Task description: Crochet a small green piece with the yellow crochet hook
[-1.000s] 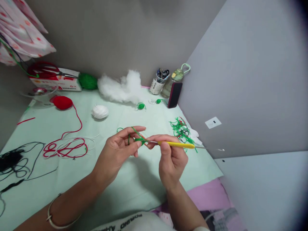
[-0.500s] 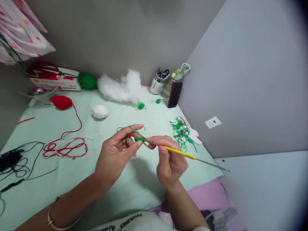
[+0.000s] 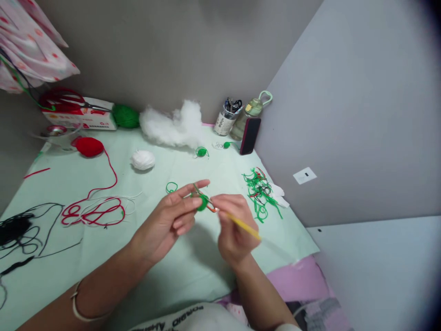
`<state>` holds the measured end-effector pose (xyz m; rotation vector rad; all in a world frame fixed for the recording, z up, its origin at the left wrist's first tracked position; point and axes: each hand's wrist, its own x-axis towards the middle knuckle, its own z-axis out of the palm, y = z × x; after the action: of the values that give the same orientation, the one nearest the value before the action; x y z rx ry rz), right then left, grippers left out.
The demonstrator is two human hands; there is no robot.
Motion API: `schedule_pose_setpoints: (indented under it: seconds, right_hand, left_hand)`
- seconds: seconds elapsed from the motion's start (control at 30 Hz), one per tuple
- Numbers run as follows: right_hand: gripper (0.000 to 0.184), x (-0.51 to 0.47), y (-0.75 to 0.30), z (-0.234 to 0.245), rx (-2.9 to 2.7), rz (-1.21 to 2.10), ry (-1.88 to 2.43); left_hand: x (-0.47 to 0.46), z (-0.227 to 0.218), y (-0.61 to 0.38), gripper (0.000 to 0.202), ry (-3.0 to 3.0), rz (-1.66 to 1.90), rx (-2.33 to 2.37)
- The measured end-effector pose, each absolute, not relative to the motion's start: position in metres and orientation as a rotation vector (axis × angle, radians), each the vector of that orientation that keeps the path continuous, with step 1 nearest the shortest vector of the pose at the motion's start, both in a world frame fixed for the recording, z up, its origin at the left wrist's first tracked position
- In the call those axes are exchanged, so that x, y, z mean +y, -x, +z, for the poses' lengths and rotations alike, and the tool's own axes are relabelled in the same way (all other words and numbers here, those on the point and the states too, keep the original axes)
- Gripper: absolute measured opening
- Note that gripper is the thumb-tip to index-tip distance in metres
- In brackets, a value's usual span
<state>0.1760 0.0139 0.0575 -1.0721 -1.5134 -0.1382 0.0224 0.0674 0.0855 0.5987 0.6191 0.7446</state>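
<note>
Nearest, the left hand [image 3: 168, 220] pinches a small green crochet piece [image 3: 202, 202] between thumb and forefinger, with a strand of green yarn [image 3: 197, 189] running over the forefinger. The right hand [image 3: 232, 227], at its 3 o'clock, is closed around a yellow crochet hook [image 3: 245, 226], blurred, whose tip meets the piece. Both hover above a pale green mat [image 3: 193, 271]. At 9 o'clock from the hands lie red yarn loops [image 3: 94, 212]; at 2 o'clock, a pile of green scraps [image 3: 260, 188]. Farther, at 11 o'clock, sit a white ball [image 3: 143, 159] and a red ball [image 3: 89, 146]. Farthest, at 12 o'clock, white stuffing [image 3: 172, 124] lies by the wall, with a jar [image 3: 224, 122], a bottle [image 3: 251, 110] and a phone [image 3: 250, 135] at 1 o'clock.
</note>
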Motion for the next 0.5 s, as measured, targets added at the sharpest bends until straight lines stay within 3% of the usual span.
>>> schedule_pose_setpoints:
  seconds: [0.17,0.27,0.4,0.5]
  right_hand:
    - [0.019,0.017,-0.1778,0.0694,-1.184,0.49,0.99]
    - [0.018,0.0199,-0.176,0.0681,-1.184,0.562,0.99]
    - [0.018,0.0199,-0.1768,0.0668,-1.215,0.538,1.007]
    - [0.019,0.02,-0.1824,0.0692,-1.102,0.681,0.955]
  left_hand:
    - [0.068,0.0897,-0.0206,0.029,-0.688,0.774,0.579]
    - [0.0639,0.0878,-0.0229,0.03,-0.761,0.815,0.616]
    - [0.0649,0.0868,-0.0222,0.046,-0.729,0.808,0.627]
    - [0.0687,0.0884,-0.0195,0.041,-0.644,0.695,0.567]
